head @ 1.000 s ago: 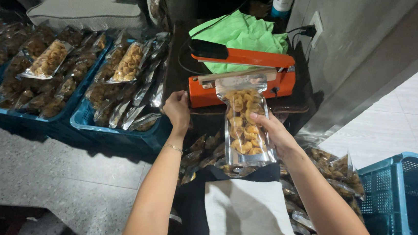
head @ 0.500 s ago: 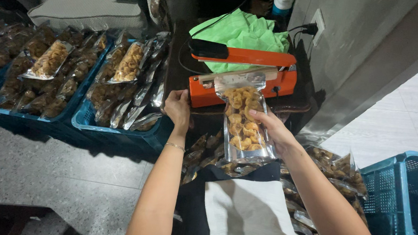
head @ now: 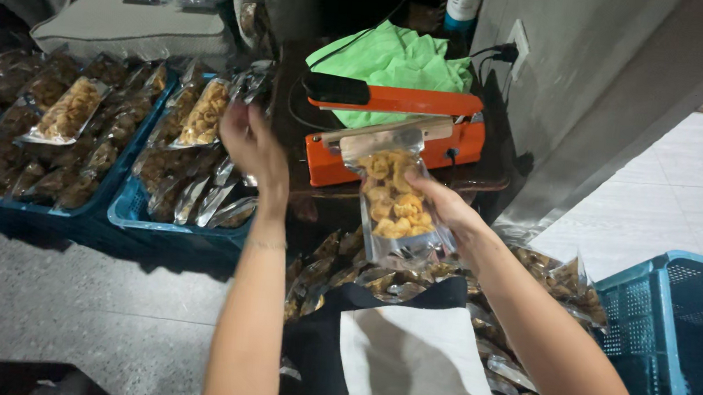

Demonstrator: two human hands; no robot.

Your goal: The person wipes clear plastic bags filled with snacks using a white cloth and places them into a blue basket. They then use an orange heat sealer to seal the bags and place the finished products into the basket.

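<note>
The fingers point(head: 438, 197) of the right hand point(head: 449, 213) pinch a clear pouch point(head: 396, 205) of snacks, whose top lies on the orange sealer point(head: 397, 139). The left hand point(head: 252, 145) is raised beside the sealer, fingers loosely spread, holding nothing, above a blue crate point(head: 132, 211).

The blue crate point(head: 672, 327) is cut off by the right edge — only its near corner shows. The pouch point(head: 396, 205) hides part of the orange sealer point(head: 397, 135), and the left hand point(head: 252, 145) is blurred.
</note>
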